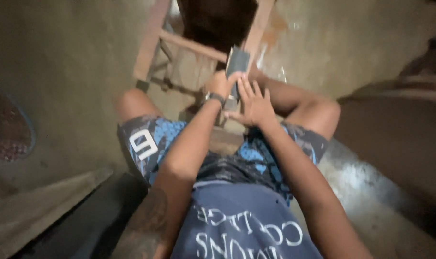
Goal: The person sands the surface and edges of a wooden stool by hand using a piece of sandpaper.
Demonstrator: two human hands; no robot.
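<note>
A: Head view. Person seated, knees apart. Left hand [221,85] is closed round the lower part of a flat grey block [237,64], a watch [215,98] on that wrist. Block stands upright, tilted slightly, its upper end against the right leg of a wooden frame [179,45].

B: Right hand?

A: Right hand [254,104] is open, fingers spread, palm laid against the block's lower right side. It grips nothing; it steadies. Whether the fingertips press on the block or only touch it, I cannot tell: the frame is blurred.

B: Position of the block?

A: Between both hands, just below the frame's crossbar, above the floor [74,72] between the knees.

B: Risks?

A: Judgement only. One closed hand carries the block; if that grip loosens, the block drops toward the feet. The spread right fingers lie beside its edge, so a slip along the frame leg could scrape or pinch them. Low light makes placement harder to check.
</note>
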